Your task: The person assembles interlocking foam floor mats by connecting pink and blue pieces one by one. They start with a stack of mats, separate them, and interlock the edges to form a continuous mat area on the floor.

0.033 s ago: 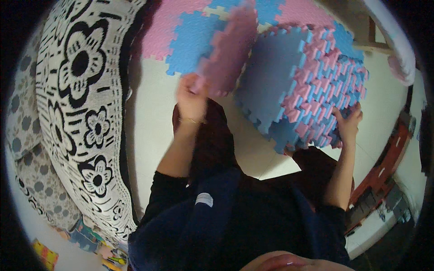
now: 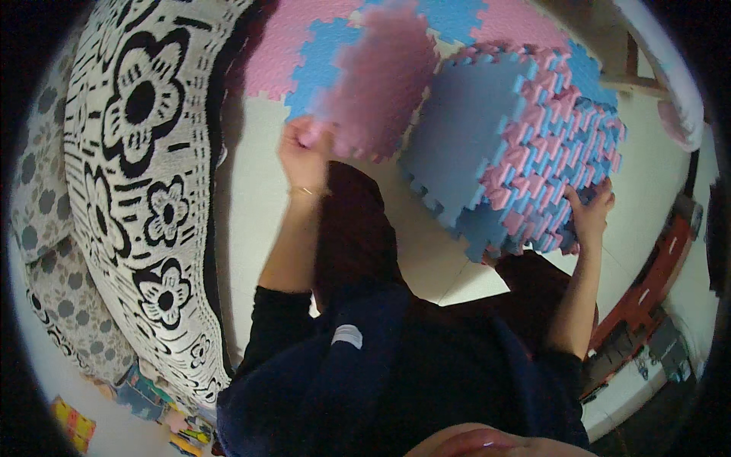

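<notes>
My left hand (image 2: 306, 150) is closed on the near edge of a pink foam floor tile (image 2: 384, 84) with jigsaw-cut edges. The tile is tilted up and blurred by motion. To its right a thick stack of pink and blue foam tiles (image 2: 548, 164) stands on edge, its left face a blue tile (image 2: 461, 126). My right hand (image 2: 590, 213) grips the near right side of that stack, thumb and fingers spread over the tile edges. Some of its fingertips are hard to make out.
Pink (image 2: 270, 65) and blue (image 2: 308, 72) tiles lie on the pale floor (image 2: 263, 160) ahead. At the left is a sofa covered with a black-and-white flowered throw (image 2: 141, 107). A reddish-brown low cabinet (image 2: 647, 282) is at the right.
The pink tile in my left hand has turned so that more of its face shows, and the hand has shifted slightly left. My right hand remains at the stack.
</notes>
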{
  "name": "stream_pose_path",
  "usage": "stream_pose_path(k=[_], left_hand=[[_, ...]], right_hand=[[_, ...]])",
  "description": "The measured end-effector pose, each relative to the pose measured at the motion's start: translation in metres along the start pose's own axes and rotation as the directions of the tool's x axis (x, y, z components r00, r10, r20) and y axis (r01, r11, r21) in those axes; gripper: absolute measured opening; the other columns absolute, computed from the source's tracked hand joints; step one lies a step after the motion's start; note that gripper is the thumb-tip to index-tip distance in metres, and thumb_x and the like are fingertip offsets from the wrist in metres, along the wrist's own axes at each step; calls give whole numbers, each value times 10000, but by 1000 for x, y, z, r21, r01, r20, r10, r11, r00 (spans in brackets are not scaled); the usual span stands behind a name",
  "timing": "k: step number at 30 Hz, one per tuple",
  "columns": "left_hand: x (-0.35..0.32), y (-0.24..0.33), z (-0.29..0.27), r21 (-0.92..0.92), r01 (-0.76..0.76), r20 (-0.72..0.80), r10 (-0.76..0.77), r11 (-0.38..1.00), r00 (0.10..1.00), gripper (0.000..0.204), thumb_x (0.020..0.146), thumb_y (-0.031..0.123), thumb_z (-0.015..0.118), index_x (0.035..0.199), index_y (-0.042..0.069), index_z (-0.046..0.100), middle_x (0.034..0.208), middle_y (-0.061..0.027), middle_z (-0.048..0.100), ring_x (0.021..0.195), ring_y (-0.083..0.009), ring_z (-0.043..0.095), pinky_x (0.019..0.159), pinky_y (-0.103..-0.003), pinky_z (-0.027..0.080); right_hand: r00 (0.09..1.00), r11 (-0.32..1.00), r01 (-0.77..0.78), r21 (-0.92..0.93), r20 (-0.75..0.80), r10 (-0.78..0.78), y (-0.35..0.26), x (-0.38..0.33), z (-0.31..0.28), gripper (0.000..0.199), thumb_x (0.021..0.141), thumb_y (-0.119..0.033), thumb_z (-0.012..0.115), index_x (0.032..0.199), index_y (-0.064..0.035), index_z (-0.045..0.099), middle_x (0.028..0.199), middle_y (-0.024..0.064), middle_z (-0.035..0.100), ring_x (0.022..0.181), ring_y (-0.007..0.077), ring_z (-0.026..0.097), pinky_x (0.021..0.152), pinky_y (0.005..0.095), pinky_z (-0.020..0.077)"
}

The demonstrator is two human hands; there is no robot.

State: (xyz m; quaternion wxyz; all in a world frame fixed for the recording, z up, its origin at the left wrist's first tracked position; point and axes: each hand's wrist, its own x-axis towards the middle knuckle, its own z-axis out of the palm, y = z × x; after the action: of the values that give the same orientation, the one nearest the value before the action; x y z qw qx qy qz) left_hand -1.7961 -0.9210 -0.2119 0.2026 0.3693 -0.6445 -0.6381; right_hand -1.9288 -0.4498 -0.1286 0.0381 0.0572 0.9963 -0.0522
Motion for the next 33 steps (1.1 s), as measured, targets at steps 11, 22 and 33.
stream_pose_path(k=[11,22,33], left_hand=[[102,-179,-76,-508,483,7,-557,713,830,623,789,120,699,1310,206,368,1248,42,432,1034,-183,428,793,-478,393],[125,-133,-212,145,299,-484,-196,943,853,468,814,235,671,1166,-33,521,1100,-113,567,967,-212,532,825,-340,456],[55,-102,-8,906,-378,387,-10,192,922,672,800,356,633,1387,269,317,1499,-133,155,1377,-380,114,992,-651,215]], right_hand=[[998,999,48,22,46,-49,-21,-1,-4,960,709,-498,728,1408,-94,209,1364,204,332,1270,355,335,988,515,325],[994,992,112,58,-13,-111,-2,0,9,943,717,-448,742,1400,-59,221,1328,209,339,1184,328,442,973,457,363],[999,999,40,-30,7,-39,-19,3,8,979,683,-592,694,1381,-86,231,1348,264,305,1208,398,405,926,563,363]])
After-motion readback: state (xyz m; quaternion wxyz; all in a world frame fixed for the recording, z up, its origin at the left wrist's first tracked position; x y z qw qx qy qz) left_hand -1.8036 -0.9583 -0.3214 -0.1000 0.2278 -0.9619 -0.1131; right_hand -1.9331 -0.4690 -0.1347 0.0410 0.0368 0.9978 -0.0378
